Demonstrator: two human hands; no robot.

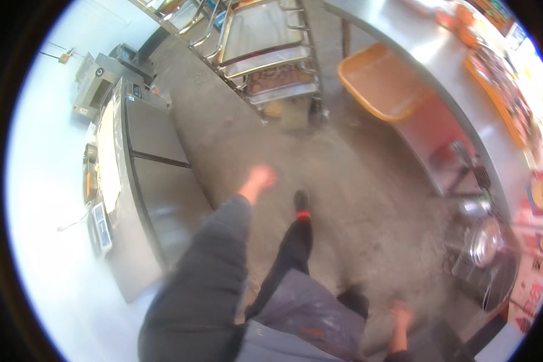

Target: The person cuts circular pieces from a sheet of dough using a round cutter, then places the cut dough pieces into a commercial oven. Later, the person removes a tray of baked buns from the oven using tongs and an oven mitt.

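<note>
My left hand (260,178) hangs out over the concrete floor (223,133), blurred, with its fingers too smeared to tell open from closed. My right hand (401,317) is low at the lower right, also blurred, and I cannot make out whether it holds anything. My dark-shod foot (301,202) with a red band is just right of my left hand, below a dark apron (308,314).
A wheeled rack of metal trays (262,33) stands ahead. Left is a steel worktop unit (158,130) with a scale (101,226) and machine (96,81). Right are a steel counter (422,42), an orange bin (380,78) and metal pots (485,241) beside the walkway.
</note>
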